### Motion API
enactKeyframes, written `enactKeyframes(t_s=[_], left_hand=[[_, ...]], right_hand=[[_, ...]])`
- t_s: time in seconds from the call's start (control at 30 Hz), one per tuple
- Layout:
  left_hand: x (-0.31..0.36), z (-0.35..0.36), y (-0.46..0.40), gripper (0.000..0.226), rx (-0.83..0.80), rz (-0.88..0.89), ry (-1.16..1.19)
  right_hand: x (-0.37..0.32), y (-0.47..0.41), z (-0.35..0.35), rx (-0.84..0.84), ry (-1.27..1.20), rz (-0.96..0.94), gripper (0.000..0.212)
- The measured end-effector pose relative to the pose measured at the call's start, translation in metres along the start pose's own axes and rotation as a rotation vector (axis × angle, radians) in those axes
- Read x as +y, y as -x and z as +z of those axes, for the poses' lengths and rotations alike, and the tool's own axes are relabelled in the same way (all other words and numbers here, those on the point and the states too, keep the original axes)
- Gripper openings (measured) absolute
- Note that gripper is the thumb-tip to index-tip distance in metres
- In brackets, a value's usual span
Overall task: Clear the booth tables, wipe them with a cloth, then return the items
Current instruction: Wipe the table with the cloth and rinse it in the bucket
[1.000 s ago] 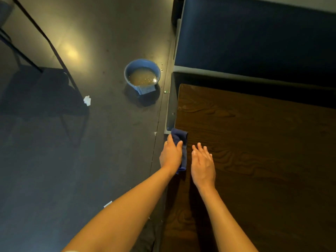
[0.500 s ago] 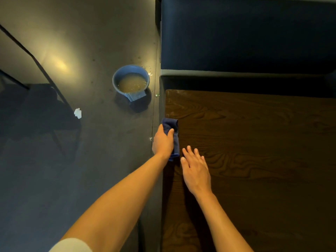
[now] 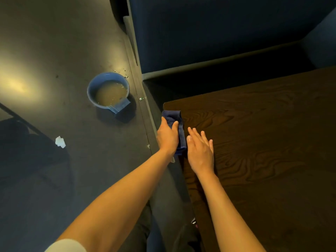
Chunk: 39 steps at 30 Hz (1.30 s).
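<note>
Left hand (image 3: pixel 168 136) grips cloth (image 3: pixel 174 117); right hand (image 3: pixel 200 151) fingers straight; basin (image 3: pixel 92 91) holds murky water (image 3: pixel 111 93).

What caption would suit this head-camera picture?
Left hand holds a blue cloth at the table edge, right hand flat beside it.

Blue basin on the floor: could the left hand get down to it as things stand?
Probably yes. The blue basin sits on open floor with nothing between, but the left hand grips the cloth at the table edge, so it arrives full.
</note>
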State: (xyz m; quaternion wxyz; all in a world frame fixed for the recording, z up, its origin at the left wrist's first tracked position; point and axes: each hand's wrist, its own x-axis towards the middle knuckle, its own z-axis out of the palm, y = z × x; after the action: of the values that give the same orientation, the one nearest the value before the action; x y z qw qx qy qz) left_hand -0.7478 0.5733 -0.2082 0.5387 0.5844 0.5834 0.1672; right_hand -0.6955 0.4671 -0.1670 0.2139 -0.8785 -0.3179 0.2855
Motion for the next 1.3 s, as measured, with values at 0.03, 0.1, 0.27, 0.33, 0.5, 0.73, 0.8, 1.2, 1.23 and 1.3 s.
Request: enactKeyframes(t_s=[0.03,0.1,0.27,0.33,0.5,0.73,0.8,1.2,1.23,1.3], left_hand=[[0.002,-0.002,-0.003,0.044,-0.015,0.004,-0.001],[0.006,-0.005,-0.01,0.047,-0.038,0.014,0.012],[0.027,-0.012,-0.024,0.064,-0.063,0.033,-0.072],[0.037,-0.014,-0.033,0.061,-0.093,0.074,-0.061],[0.045,-0.026,-0.073,0.026,-0.224,0.317,-0.419],[0.088,-0.006,-0.108,0.021,-0.497,0.493,-0.78],[0.098,0.011,-0.115,0.023,-0.563,0.518,-0.821],[0.142,0.127,-0.119,0.015,-0.578,0.524,-0.823],[0.145,0.136,-0.117,0.014,-0.564,0.54,-0.82],[0.149,0.153,-0.117,0.014,-0.527,0.567,-0.82]], right_hand=[[-0.004,-0.001,0.001,0.011,-0.008,0.017,0.047],[-0.011,-0.004,0.002,0.022,-0.021,0.048,0.047],[-0.015,-0.005,-0.007,0.076,-0.098,0.13,0.051],[-0.016,-0.007,-0.012,0.093,-0.147,0.154,0.052],[-0.012,-0.021,-0.02,0.099,-0.223,0.163,0.051],[-0.006,-0.068,-0.04,0.15,-0.264,0.173,0.048],[0.001,-0.084,-0.05,0.187,-0.246,0.195,0.047],[0.052,-0.133,-0.109,0.359,-0.106,0.372,0.047],[0.057,-0.135,-0.114,0.374,-0.095,0.391,0.047],[0.065,-0.138,-0.121,0.399,-0.087,0.423,0.047]])
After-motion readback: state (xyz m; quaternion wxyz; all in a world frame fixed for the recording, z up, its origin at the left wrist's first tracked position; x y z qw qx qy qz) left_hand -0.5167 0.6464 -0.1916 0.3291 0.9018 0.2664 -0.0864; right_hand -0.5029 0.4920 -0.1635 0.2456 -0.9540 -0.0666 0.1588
